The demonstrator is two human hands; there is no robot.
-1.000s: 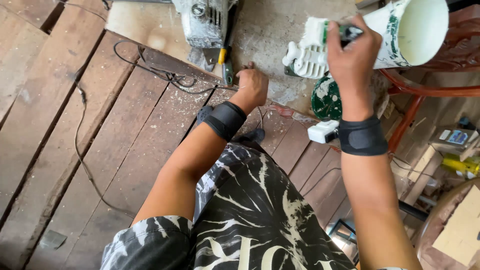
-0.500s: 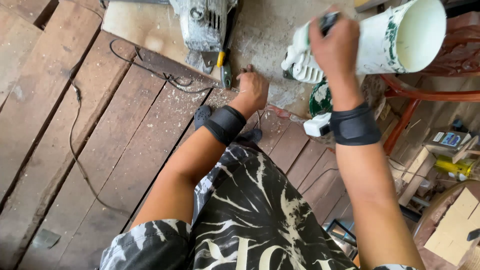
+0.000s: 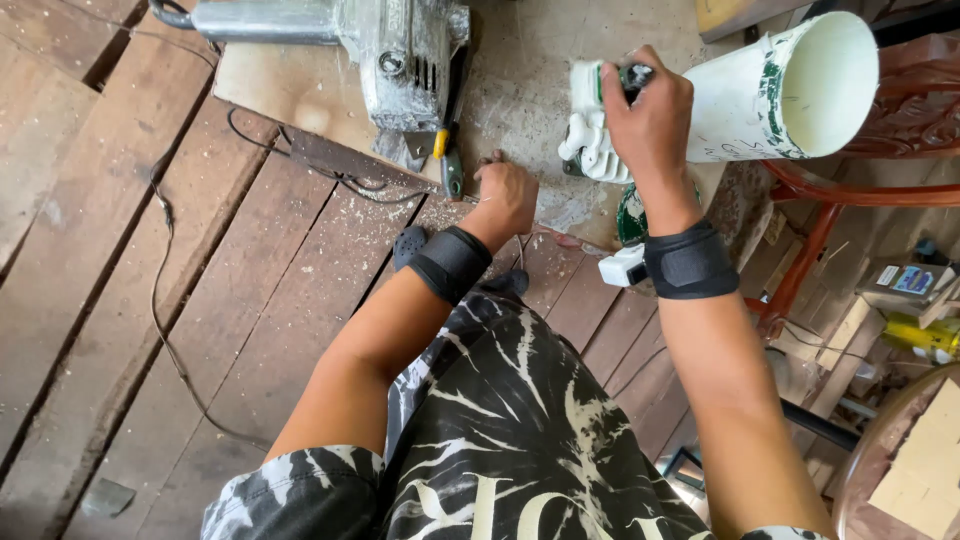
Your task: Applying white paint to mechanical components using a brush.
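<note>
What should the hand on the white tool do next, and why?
Probably lift the white power tool a little, off the dusty board. The right hand is already wrapped around its top, while the left hand rests low on the board's edge, beside the yellow-handled pliers, steadying things.

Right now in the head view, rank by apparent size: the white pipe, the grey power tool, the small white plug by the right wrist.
1-2. White pipe and grey power tool: they look alike in size, the tool runs out of frame, unsure.
3. Small white plug, clearly smallest.
</note>
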